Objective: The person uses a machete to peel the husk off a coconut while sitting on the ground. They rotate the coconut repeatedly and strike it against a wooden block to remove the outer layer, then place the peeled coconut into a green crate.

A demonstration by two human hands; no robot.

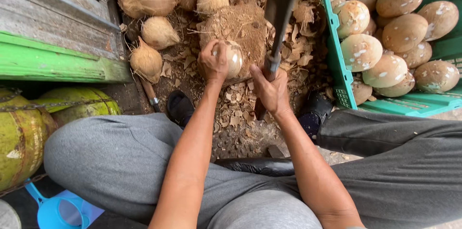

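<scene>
Between the person's knees, on a rough, fibre-coated chopping block (243, 29), sits a partly peeled coconut (233, 58), its pale shell flecked with brown. The left hand (213, 61) is clamped over its top, fingers curled down around it. The right hand (272, 92) is clenched on the dark handle of a heavy cleaver (277, 10), whose broad, flat, dull-grey blade stands raised above the block, just right of the coconut.

Dry brown shavings and shell chips (238, 108) litter the ground around the block. Behind it lies a heap of husked coconuts (147, 0), tan and hairy, some tapering to a point. At right a teal plastic crate (339, 72) with a gridded wall holds smooth, rounded peeled coconuts (387, 34), beige with white nicks. At left are weathered grey planks with a green-painted edge (57, 60), below them a worn green-yellow cylinder (21, 137) crossed by a chain, and a blue plastic scoop (57, 212) in the lower corner.
</scene>
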